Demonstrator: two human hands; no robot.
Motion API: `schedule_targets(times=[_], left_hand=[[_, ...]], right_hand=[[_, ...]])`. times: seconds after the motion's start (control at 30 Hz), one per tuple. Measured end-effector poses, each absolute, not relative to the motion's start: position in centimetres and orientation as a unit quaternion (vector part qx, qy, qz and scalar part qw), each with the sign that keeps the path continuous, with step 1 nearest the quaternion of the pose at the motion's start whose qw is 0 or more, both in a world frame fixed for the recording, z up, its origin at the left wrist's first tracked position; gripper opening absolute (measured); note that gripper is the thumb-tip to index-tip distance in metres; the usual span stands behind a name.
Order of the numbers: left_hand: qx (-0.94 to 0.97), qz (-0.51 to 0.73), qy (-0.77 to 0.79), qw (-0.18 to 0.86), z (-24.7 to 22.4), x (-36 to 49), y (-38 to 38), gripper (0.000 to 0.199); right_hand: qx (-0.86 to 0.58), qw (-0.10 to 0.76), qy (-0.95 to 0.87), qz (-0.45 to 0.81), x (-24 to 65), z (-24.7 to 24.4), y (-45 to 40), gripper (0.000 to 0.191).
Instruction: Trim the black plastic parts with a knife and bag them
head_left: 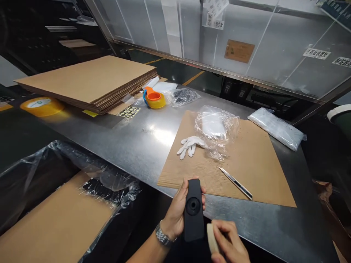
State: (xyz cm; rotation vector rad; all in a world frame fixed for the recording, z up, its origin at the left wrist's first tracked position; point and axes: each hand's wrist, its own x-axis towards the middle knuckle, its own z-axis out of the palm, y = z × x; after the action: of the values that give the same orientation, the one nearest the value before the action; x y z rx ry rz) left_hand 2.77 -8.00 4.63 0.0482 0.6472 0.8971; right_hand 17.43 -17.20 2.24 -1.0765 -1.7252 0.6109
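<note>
My left hand (175,217), with a metal watch on its wrist, grips a black flat rectangular part (194,228) by its sides. A round raised ring with a hole sits in the middle of the part's upward face. To the right, my right hand (230,243) pinches a thin beige pad (211,237) between thumb and fingers, apart from the black part. Beyond the hands, a utility knife (236,182) and a white glove (191,145) lie on a cardboard sheet (257,164). Clear plastic bags (215,126) rest behind the glove.
Stacked cardboard (90,78) occupies the left of the metal table (137,146). Near it are a tape dispenser (154,98), a yellow tape roll (42,106) and a sticker sheet (128,111). A plastic-lined bin (57,212) stands lower left. A white packet (276,128) lies right.
</note>
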Motion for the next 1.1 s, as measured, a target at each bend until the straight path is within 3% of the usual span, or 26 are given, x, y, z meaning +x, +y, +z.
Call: schedule_targets(times=[0.17,0.3,0.47,0.6,0.8,0.9,1.1], left_hand=[[0.014,0.379,0.348,0.857,5.1,4.2,-9.9,0.051],[-0.006,0.342,0.343,0.875,5.5,4.2,-11.2,0.043],[0.02,0.399,0.367,0.84,5.3,3.7,-10.8,0.033],[-0.025,0.392,0.304,0.868,4.9,4.2,-10.4,0.023],[-0.074,0.379,0.394,0.834,3.9,3.8,-10.1,0.024],[-0.076,0.384,0.394,0.832,3.5,3.3,-9.7,0.027],[-0.106,0.376,0.315,0.865,4.1,3.1,-9.0,0.04]], right_hand=[[-0.384,0.439,-0.79,0.188,17.7,4.5,-13.3,0.052],[-0.428,0.416,-0.777,0.201,17.6,5.0,-11.8,0.056],[-0.362,0.41,-0.805,0.23,16.8,4.7,-12.7,0.057],[-0.417,0.397,-0.795,0.191,16.9,5.2,-12.3,0.058],[-0.391,0.264,-0.872,0.132,15.8,6.7,-13.4,0.039],[-0.362,0.294,-0.877,0.114,14.9,6.3,-15.0,0.033],[-0.388,0.36,-0.826,0.192,15.8,4.8,-16.2,0.045]])
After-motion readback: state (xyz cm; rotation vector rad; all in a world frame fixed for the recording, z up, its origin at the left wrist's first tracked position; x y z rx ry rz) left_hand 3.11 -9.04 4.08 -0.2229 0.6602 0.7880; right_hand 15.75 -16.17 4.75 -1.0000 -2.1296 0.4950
